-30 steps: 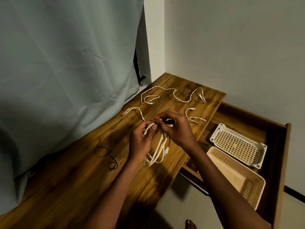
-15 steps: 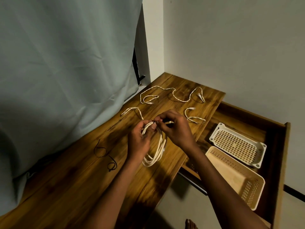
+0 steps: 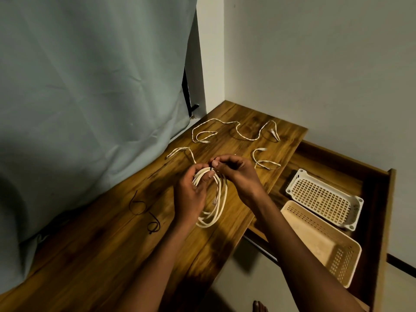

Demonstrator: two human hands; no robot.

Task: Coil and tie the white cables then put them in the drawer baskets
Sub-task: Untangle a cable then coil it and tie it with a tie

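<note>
L hand (image 3: 191,194) grips the coil (image 3: 212,199) at its top, just above the desk (image 3: 90,255) edge; R hand (image 3: 236,174) pinches a black tie (image 3: 211,168) there. Vs a sec ago the tie sits tighter on the coil, so tying is nearly done. Baskets (image 3: 324,199) wait right of desk.

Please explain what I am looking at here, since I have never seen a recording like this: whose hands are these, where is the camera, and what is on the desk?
There is no machine: a person wears a camera on the head, looking down at their own hands. The left hand holds a coiled white cable, and the right hand pinches a thin black tie at the coil's top. On the wooden desk lie more loose white cables and spare black ties. To the right, an open drawer holds a white basket and a beige basket.
</note>
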